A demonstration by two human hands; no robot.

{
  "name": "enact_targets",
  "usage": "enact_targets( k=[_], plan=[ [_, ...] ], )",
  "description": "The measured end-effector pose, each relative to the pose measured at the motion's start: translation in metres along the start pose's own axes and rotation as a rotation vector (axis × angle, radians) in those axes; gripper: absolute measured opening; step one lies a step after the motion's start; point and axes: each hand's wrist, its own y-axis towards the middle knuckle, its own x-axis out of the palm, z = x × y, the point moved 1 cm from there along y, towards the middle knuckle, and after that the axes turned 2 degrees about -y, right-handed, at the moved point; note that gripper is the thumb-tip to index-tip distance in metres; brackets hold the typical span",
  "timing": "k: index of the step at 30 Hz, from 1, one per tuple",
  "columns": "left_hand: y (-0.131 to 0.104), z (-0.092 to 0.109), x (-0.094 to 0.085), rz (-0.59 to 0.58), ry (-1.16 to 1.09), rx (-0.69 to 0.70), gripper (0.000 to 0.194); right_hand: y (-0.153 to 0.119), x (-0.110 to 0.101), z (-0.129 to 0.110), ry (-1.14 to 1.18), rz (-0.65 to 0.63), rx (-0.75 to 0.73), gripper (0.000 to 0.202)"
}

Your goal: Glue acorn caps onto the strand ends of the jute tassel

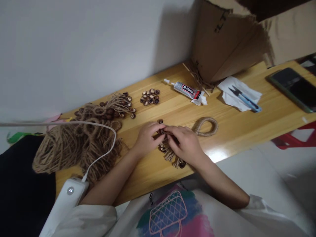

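Observation:
In the middle of the bench, my left hand [149,136] and my right hand [184,143] meet at the fingertips. Between them they pinch a small dark brown nut shell [162,131], partly hidden by the fingers. Below the fingers lies a row of twisted jute cords [170,154], tipped with more brown shells; my right hand covers part of it. One shell [182,164] shows at the near end of the cords. Just right of my right hand rests a ring wrapped in jute twine [206,126].
A loose cluster of cut shells [150,96] lies beyond my hands. Left is a heap of jute twine [61,148] with a white power bank [65,204] and cable. Further right are a B-7000 glue tube [189,91], blue snips [245,98] on tissue, a phone [293,87] and cardboard [222,42].

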Motion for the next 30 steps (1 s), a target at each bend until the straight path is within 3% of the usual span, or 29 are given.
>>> enact_targets(
  k=[18, 30],
  plan=[
    [-0.0003, -0.0023, 0.0014, 0.026, -0.007, 0.062, 0.015, -0.0007, 0.0003, 0.0013, 0.043, 0.013, 0.047, 0.025],
    [0.0001, -0.0012, 0.0001, 0.014, -0.008, 0.033, 0.019, 0.0002, -0.0016, 0.0000, 0.041, 0.019, 0.025, 0.023]
  ],
)
